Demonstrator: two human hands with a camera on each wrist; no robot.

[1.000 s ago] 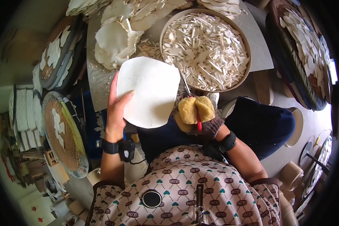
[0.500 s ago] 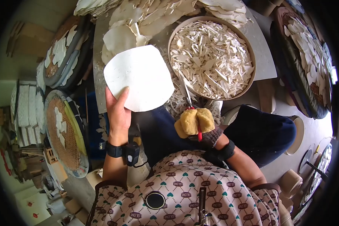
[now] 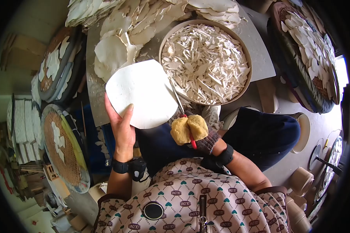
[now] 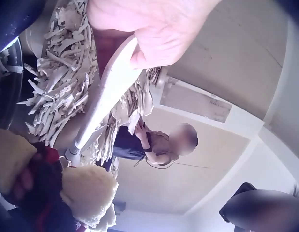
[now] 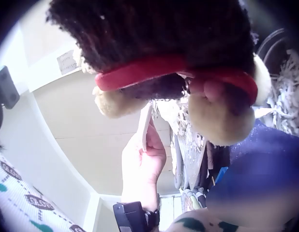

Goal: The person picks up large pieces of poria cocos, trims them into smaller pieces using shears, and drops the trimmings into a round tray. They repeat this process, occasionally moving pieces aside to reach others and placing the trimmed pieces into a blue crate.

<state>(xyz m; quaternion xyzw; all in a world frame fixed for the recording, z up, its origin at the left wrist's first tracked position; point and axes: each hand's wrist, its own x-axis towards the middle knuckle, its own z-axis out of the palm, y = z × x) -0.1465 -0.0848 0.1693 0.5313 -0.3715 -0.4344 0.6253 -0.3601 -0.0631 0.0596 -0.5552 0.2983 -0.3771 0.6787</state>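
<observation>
A thin white sheet with rounded corners (image 3: 142, 95) is pinched at its lower left edge by my left hand (image 3: 122, 130), thumb on the upper face. The left wrist view shows the sheet (image 4: 113, 84) nearly edge-on under the hand (image 4: 149, 29). My right hand (image 3: 200, 136), in a dark knitted glove with yellow sponge pads (image 3: 189, 129), grips red-handled scissors (image 3: 193, 142). Their blades (image 3: 177, 97) lie at the sheet's right edge; whether they touch it, I cannot tell. In the right wrist view the glove (image 5: 154, 34) wraps the red handles (image 5: 140, 71).
A round tub of white offcuts (image 3: 249, 83) stands on the grey table (image 3: 260, 58), beside stacked irregular sheets (image 3: 112, 56). Round racks with white pieces flank both sides (image 3: 66, 147). Another person (image 4: 161, 147) appears in the left wrist view.
The sheet has tilted and shifted under my left hand, first left, then slightly down. My right hand with the scissors has moved left, and the blades are now close to the sheet's edge.
</observation>
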